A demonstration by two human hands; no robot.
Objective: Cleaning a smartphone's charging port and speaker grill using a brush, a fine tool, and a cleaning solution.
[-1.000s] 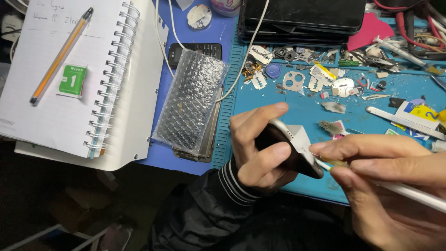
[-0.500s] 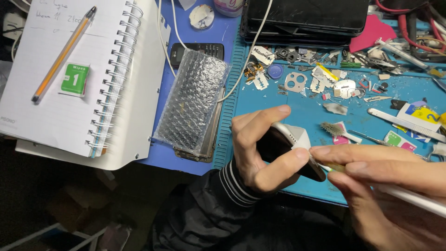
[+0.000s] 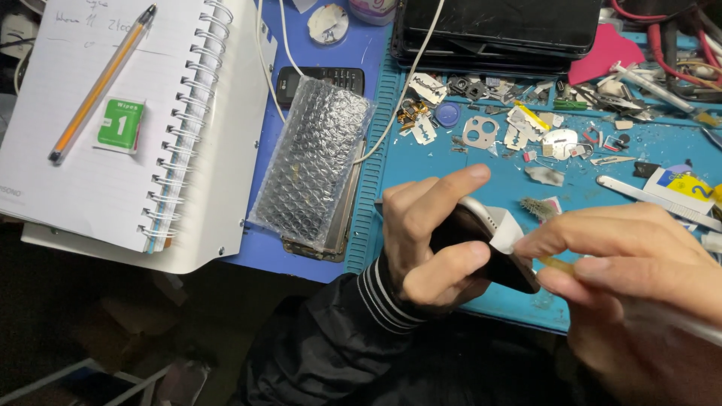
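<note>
1. Blue work mat (image 3: 451,173): spread over the bench, taken here as the landmark for everything else.
2. Spiral notebook (image 3: 113,128): well off the mat's left edge, open on a lined page, with an orange pen (image 3: 101,83) lying slantwise across it and a small green wipe sachet (image 3: 120,126) just beside the pen.
3. Black device stack (image 3: 504,30): along the mat's far edge, flat, dark and glossy.
4. Bubble-wrap pouch (image 3: 312,162): against the mat's left border, lying over a flat device, with a small black keypad phone (image 3: 320,79) at its far end and a white cable (image 3: 398,98) curving across from the far side.
5. Right hand (image 3: 639,286): over the mat's near right corner, fingers pinched on a slim white tool (image 3: 677,319) whose yellowish tip meets the phone's edge.
6. Left hand (image 3: 436,240): over the mat's near edge, dark striped cuff at the wrist, thumb and fingers clamped around a dark smartphone (image 3: 489,256).
7. Dark smartphone: held tilted above the mat's near edge, between both hands, silver frame and a white patch showing at its upper end.
8. Scatter of small metal parts and stickers (image 3: 519,128): across the mat's far half, beyond the hands.
9. Pink plectrum-like pick (image 3: 605,53): at the mat's far right.
</note>
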